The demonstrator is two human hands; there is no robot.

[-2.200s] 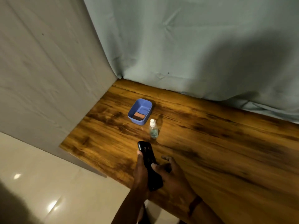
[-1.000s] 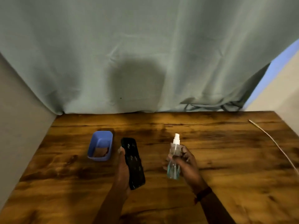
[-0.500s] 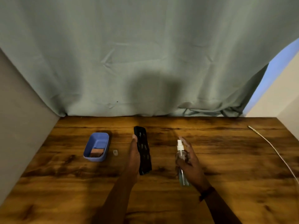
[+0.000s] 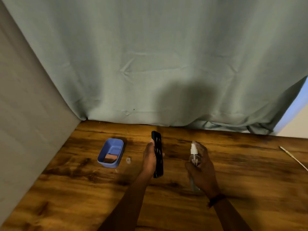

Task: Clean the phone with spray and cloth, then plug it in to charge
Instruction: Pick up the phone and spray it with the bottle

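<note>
Two hands at work above a wooden table [image 4: 250, 172]. Left hand [image 4: 150, 160] wrapped round a black phone [image 4: 158, 154], held on edge by its long sides, top end toward 12 o'clock. Right hand [image 4: 202, 170] closed round a clear spray bottle [image 4: 194, 158] at 3 o'clock of the phone, white nozzle up, one finger behind the pump head. Blue tub [image 4: 110, 153] at 9 o'clock of the phone, with a folded brownish cloth [image 4: 110, 158] inside; small clear cap [image 4: 128, 160] just beside it. White cable [image 4: 295, 158] far off at 3 o'clock. Phone likely stiff, smooth and breakable, slicker once wet: best gripped by the edges. Bottle probably light and easily tipped. Spraying seemingly about to start.
</note>
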